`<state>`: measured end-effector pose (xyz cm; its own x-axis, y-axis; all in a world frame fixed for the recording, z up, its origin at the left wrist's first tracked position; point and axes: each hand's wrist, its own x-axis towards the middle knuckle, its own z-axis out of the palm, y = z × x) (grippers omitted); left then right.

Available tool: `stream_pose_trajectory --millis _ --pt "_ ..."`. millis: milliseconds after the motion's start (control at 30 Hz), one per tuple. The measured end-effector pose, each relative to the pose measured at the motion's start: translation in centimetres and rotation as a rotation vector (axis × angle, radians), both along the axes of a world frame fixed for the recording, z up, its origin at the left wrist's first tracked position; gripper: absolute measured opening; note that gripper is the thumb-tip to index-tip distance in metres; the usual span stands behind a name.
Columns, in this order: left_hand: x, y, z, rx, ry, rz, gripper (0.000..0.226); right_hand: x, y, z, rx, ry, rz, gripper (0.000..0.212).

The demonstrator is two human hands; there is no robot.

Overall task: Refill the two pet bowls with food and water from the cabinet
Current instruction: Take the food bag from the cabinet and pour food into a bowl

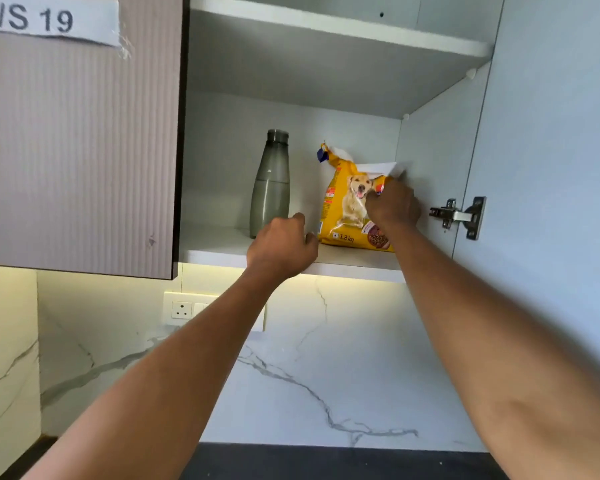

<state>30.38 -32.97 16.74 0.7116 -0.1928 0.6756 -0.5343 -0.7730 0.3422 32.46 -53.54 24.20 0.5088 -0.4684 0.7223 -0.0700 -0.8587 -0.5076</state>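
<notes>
A yellow dog food bag [347, 209] with a dog picture stands on the lower shelf [219, 249] of the open wall cabinet. My right hand [394, 204] grips the bag's upper right side, below its folded top. A grey, partly filled water bottle [270, 188] stands upright to the left of the bag. My left hand [283, 247] is raised at the shelf's front edge between bottle and bag, fingers curled, holding nothing I can see. The pet bowls are out of view.
The cabinet's right door [551, 133] stands open, its hinge [459, 216] beside the bag. The left door [77, 150], labelled "WS 19", is closed. An upper shelf [340, 27] sits above. Below are a marble backsplash [326, 358], a wall socket [181, 309] and a dark countertop [326, 462].
</notes>
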Motion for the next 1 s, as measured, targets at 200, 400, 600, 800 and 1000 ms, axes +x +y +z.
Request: stream_pose_trajectory --millis 200,400,600,800,1000 --pt "0.4 0.4 0.2 -0.008 -0.009 -0.042 0.041 0.9 0.3 0.5 -0.027 -0.02 -0.099 0.045" --pt "0.3 0.6 0.2 -0.038 -0.005 -0.089 0.047 -0.7 1.0 -0.7 -0.01 -0.177 -0.068 0.041" --pt "-0.2 1.1 0.5 -0.1 0.068 -0.203 0.06 -5.8 2.9 -1.5 -0.063 -0.225 -0.038 0.025" --pt "-3.5 2.6 1.3 -0.354 0.21 -0.441 0.091 -12.0 5.3 -2.4 -0.121 -0.3 -0.024 0.019" --pt "-8.1 4.1 1.5 -0.592 0.303 -0.673 0.104 -17.4 9.0 -3.3 -0.108 -0.452 -0.021 0.021"
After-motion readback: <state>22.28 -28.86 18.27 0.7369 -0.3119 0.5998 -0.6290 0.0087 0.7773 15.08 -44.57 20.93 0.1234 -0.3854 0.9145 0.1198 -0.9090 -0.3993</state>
